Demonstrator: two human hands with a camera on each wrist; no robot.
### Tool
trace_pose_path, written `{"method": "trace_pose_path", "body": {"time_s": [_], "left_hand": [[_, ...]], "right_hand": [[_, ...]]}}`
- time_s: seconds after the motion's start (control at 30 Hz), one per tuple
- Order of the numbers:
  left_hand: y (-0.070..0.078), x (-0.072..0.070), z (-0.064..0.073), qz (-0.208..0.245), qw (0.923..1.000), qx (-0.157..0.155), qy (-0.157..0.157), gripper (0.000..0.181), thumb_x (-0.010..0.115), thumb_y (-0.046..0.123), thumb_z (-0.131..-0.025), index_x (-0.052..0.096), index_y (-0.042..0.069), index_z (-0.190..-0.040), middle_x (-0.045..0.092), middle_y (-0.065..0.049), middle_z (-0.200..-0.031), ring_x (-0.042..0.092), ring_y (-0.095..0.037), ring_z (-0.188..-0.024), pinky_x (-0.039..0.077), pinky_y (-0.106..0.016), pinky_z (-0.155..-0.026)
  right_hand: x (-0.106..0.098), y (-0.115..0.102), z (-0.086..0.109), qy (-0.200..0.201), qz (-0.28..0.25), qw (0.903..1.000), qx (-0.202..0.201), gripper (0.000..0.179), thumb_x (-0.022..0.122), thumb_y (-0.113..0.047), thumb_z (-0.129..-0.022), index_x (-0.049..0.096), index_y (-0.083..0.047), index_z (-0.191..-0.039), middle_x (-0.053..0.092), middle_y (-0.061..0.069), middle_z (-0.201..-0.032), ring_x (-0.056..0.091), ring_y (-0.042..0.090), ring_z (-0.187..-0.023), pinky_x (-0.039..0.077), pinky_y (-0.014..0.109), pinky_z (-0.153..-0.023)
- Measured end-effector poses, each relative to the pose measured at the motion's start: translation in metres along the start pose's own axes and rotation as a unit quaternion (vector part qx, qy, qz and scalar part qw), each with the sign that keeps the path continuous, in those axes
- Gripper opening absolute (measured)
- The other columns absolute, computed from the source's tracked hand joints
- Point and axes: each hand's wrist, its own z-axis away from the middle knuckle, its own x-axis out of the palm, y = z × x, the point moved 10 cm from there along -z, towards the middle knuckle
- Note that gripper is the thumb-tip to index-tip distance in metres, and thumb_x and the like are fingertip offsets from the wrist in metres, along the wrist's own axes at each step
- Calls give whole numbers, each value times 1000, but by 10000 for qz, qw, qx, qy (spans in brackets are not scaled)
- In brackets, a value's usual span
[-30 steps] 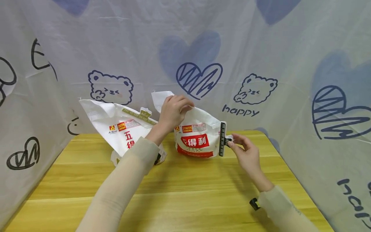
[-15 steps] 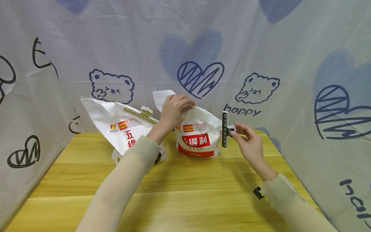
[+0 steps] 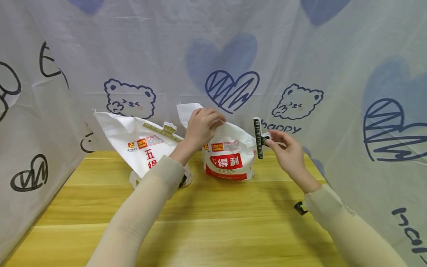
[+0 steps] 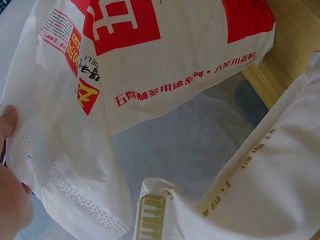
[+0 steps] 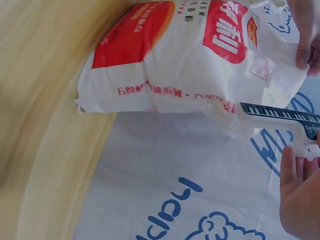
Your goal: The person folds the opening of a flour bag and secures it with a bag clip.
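Note:
A white flour bag (image 3: 230,135) with red print stands at the back of the table, its top folded over. My left hand (image 3: 201,128) pinches its top edge, thumb and fingers on either side of the cloth in the left wrist view. My right hand (image 3: 289,155) holds a bag clip (image 3: 258,138) by its handle. The clip is white with a black-and-white piano-key pattern and stands nearly upright beside the bag's upper right edge. In the right wrist view the clip's long bar (image 5: 275,112) overlaps the bag's folded side.
On the left leans a second white flour bag (image 3: 121,128), with a gold piano-key clip (image 3: 161,132) across its top. Behind the wooden table (image 3: 233,215) hangs a printed cloth (image 3: 166,44) with hearts and bears. Cloth also closes in both sides.
My right hand has raised the bag clip from the bag's lower right side to its upper right edge. My left hand keeps its grip on the bag's top.

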Motion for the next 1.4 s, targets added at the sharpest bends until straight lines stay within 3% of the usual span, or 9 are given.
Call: {"method": "trace_pose_path", "body": {"time_s": [0.5,0.8,1.1,1.4], "left_hand": [[1,-2,0,58,9999,63,82,8,74,11,-97,79,14,-102,76,-1,-103,67,-24,-104,44,-45,-106],[2,-4,0,87,9998,148,139,8,74,10,-96,79,14,-101,76,0,-101,67,-24,-102,45,-43,-104],[3,-3,-1,41,9999,118,73,8,74,12,-97,79,15,-101,76,1,-103,67,-23,-103,44,-43,-105],[4,-2,-1,-15,9999,98,37,8,74,12,-97,79,15,-102,76,1,-104,67,-22,-104,45,-42,-105]], "right_hand": [[-4,-28,-34,-53,280,9977,-614,30,77,-10,-94,72,-1,-123,73,17,-108,63,-1,-93,53,9,-82],[-7,-33,-49,-88,247,9976,-643,26,79,-7,-91,76,0,-116,75,20,-107,67,1,-86,54,10,-72],[0,-34,-59,-296,466,9964,-636,24,82,-11,-90,79,-4,-113,77,15,-105,67,-5,-82,51,13,-64],[16,-30,-65,-704,215,9962,-466,24,82,-9,-90,78,-1,-112,78,16,-103,70,0,-81,58,17,-73]]}}
